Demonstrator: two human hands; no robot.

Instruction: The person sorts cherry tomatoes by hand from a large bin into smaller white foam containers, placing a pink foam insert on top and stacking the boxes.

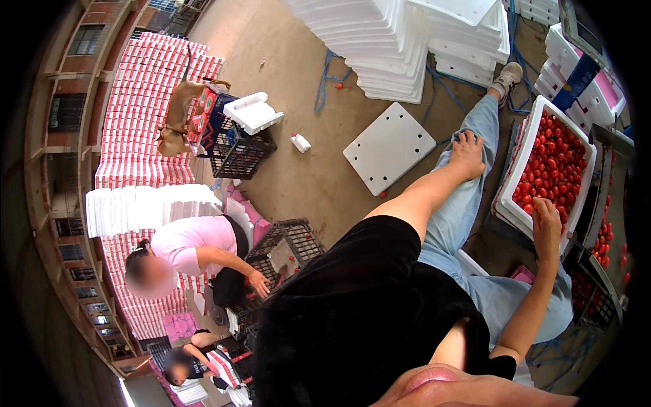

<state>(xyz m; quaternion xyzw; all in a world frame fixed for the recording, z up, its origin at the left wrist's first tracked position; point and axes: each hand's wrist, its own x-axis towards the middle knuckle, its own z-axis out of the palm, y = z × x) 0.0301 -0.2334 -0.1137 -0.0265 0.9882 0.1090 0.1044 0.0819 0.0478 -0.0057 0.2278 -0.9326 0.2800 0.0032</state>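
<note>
My left hand (469, 156) lies on my knee over the light blue jeans, fingers spread and holding nothing. At the near edge of a white foam box (506, 205), my right hand (546, 220) has its fingers bent together against the fruit. Whether a tomato is between those fingers is hidden. Small red cherry tomatoes (553, 159) fill the box, a few with green stems. Beside the box, more cherry tomatoes (602, 245) lie along a dark-framed machine (600, 281), some blurred.
White foam boxes (380, 47) stand in tall stacks at the far side, near blue straps (327, 85). A foam lid (390, 148) with holes lies on the floor. Left are black crates (298, 241), a co-worker in pink (196, 244), another person (193, 363), a brown dog (178, 115) and stacked red-and-white cartons (139, 102).
</note>
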